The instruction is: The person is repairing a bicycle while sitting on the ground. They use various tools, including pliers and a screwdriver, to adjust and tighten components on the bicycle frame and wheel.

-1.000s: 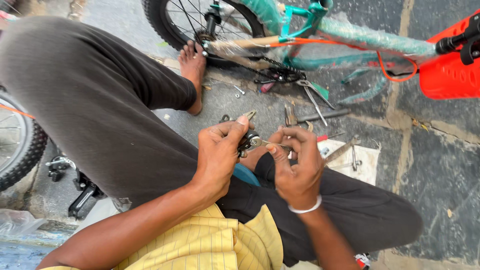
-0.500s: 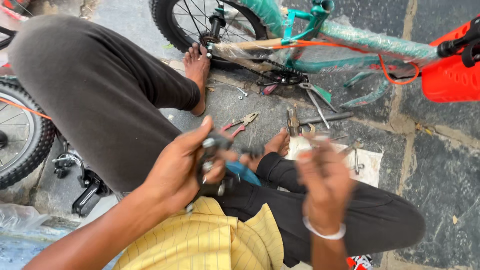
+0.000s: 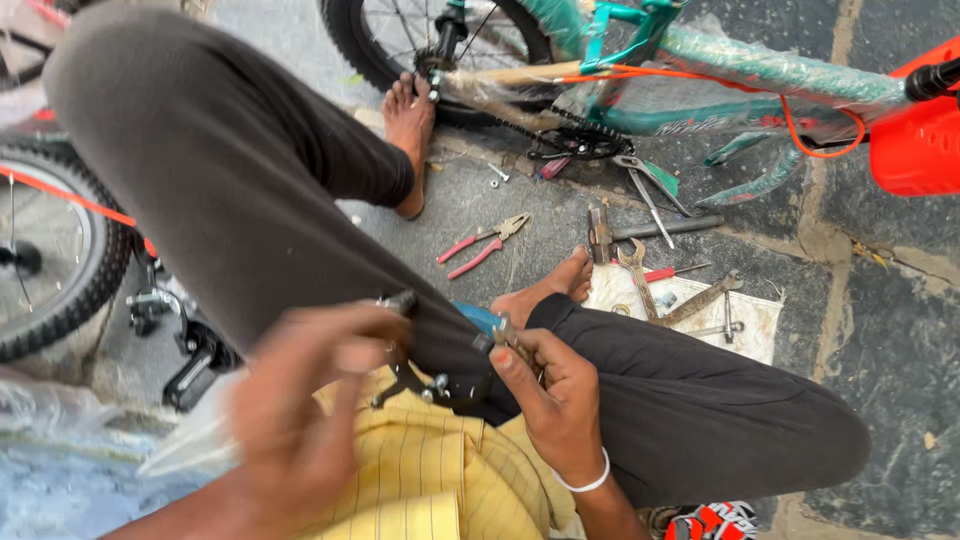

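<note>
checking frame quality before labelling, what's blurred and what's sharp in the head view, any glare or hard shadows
Head view: the left hand is smeared by motion blur, its fingers unreadable; the right hand is fairly sharp, pinching a small metal part. The pliers, wrench and bike frame are crisp. Light is soft and even, no hard shadows; only a mild sheen on the frame's plastic wrap.

Right hand (image 3: 560, 400) back on brake caliper (image 3: 440, 385)
</note>
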